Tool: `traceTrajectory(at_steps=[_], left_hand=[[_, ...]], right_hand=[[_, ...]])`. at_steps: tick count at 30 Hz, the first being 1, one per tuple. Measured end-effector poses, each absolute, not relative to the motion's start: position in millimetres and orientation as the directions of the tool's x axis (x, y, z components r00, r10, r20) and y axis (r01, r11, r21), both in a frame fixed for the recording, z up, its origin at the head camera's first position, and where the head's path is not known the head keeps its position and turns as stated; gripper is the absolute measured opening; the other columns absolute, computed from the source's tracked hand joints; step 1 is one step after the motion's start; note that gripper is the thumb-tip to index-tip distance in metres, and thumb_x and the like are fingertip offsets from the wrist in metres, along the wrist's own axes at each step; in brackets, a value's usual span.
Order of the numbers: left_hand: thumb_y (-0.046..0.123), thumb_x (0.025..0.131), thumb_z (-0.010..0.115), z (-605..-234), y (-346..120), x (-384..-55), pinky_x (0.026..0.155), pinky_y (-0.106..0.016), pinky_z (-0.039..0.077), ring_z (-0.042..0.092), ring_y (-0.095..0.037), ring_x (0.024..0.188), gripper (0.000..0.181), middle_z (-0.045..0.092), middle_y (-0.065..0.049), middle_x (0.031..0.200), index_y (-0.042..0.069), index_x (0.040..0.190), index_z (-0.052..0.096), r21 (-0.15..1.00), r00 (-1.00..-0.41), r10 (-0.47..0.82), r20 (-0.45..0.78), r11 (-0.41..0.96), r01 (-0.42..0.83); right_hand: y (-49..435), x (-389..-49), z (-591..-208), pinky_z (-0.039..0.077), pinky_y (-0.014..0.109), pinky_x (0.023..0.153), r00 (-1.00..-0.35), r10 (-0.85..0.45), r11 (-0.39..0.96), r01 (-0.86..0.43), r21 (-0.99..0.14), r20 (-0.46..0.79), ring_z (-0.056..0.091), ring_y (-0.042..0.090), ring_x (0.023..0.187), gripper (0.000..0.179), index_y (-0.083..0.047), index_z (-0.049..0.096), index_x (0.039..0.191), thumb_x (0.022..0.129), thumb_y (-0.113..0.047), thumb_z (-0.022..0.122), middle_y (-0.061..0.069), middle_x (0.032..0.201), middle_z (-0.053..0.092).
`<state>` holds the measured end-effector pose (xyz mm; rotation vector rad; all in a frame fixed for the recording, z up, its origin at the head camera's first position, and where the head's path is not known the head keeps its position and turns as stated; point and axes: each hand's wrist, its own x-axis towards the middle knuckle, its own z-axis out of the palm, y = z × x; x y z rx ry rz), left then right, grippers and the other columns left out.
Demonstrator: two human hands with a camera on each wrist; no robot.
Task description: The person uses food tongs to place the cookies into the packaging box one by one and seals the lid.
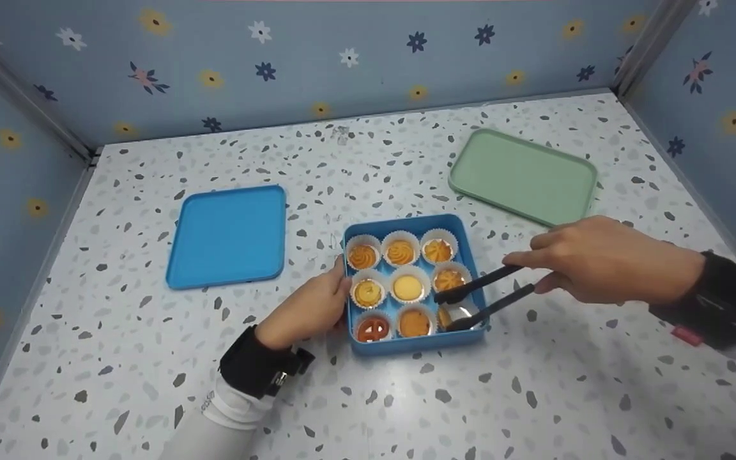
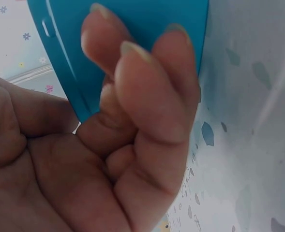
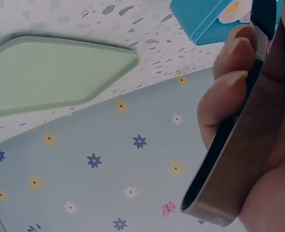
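A square blue box (image 1: pixel 406 346) holds several white paper cups with small baked pastries, among them a swirl cookie (image 1: pixel 400 251) and a pretzel-shaped one (image 1: pixel 373 329). At its left wall, my left hand (image 1: pixel 314 305) grips the box, thumb at the rim and curled fingers against the outside, as the left wrist view shows. My right hand (image 1: pixel 598 262) holds black-tipped tongs (image 1: pixel 490 278) with a metal bend (image 3: pixel 239 179). Their spread tips reach into the near right corner, around a cup whose golden cookie (image 1: pixel 444 317) stands tilted at its left side.
A blue lid-like tray (image 1: pixel 230 236) lies to the left on the speckled table (image 1: pixel 368 409). Green trays (image 1: pixel 528 176), apparently stacked, lie behind the right hand. Flower-patterned panels (image 1: pixel 368 64) close off the back and both sides.
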<state>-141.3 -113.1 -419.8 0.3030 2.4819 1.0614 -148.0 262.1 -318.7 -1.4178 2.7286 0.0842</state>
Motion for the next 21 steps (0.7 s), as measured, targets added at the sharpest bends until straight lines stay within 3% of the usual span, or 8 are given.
traceTrajectory(at_steps=[3, 9, 14, 17, 21], left_hand=[[0.023, 0.109, 0.035, -419.9, -113.0, -141.3, 0.058, -0.035, 0.047, 0.055, -0.018, 0.052, 0.057, 0.058, -0.006, 0.069, -0.003, 0.156, 0.014, 0.731, -0.887, 0.357, -0.293, 0.682, 0.033], [0.024, 0.109, 0.035, -419.0, -113.1, -140.7, 0.058, -0.035, 0.048, 0.057, -0.019, 0.053, 0.057, 0.06, -0.005, 0.07, -0.002, 0.156, 0.016, 0.74, -0.886, 0.354, -0.298, 0.673, 0.02], [0.024, 0.109, 0.034, -419.7, -114.2, -140.6, 0.059, -0.036, 0.048, 0.058, -0.019, 0.054, 0.056, 0.061, -0.005, 0.072, -0.002, 0.156, 0.018, 0.743, -0.887, 0.355, -0.295, 0.669, 0.02], [0.024, 0.109, 0.034, -420.3, -114.3, -140.8, 0.06, -0.036, 0.048, 0.058, -0.019, 0.055, 0.056, 0.062, -0.004, 0.076, -0.002, 0.156, 0.018, 0.746, -0.889, 0.354, -0.291, 0.666, 0.021], [0.024, 0.109, 0.035, -419.3, -113.0, -141.2, 0.061, -0.036, 0.048, 0.057, -0.019, 0.056, 0.057, 0.061, -0.005, 0.076, -0.002, 0.156, 0.014, 0.739, -0.887, 0.352, -0.297, 0.674, 0.02]], right_hand=[[260.1, -149.3, -315.6, 0.047, 0.026, 0.054, -0.541, -0.84, 0.54, -0.841, 0.042, -0.043, 0.056, 0.009, 0.064, 0.049, -0.018, 0.071, 0.125, 0.078, -0.023, 0.085, -0.009, 0.076, 0.057], [248.8, -150.7, -302.0, 0.05, 0.034, 0.057, -0.439, -0.896, 0.442, -0.871, 0.214, 0.066, 0.057, 0.02, 0.066, 0.054, -0.016, 0.07, 0.125, 0.073, -0.02, 0.087, 0.0, 0.077, 0.06], [231.5, -144.6, -297.8, 0.043, 0.029, 0.047, -0.471, -0.878, 0.479, -0.851, 0.216, 0.088, 0.054, 0.019, 0.059, 0.048, -0.015, 0.069, 0.123, 0.078, -0.022, 0.084, 0.0, 0.073, 0.059], [221.5, -138.9, -301.3, 0.037, 0.026, 0.043, -0.491, -0.87, 0.49, -0.844, 0.217, 0.057, 0.049, 0.016, 0.055, 0.043, -0.016, 0.069, 0.12, 0.08, -0.026, 0.083, -0.001, 0.07, 0.056], [214.9, -132.0, -305.3, 0.036, 0.026, 0.043, -0.509, -0.861, 0.495, -0.833, 0.247, 0.01, 0.049, 0.017, 0.056, 0.041, -0.016, 0.069, 0.119, 0.081, -0.028, 0.082, -0.001, 0.071, 0.056]])
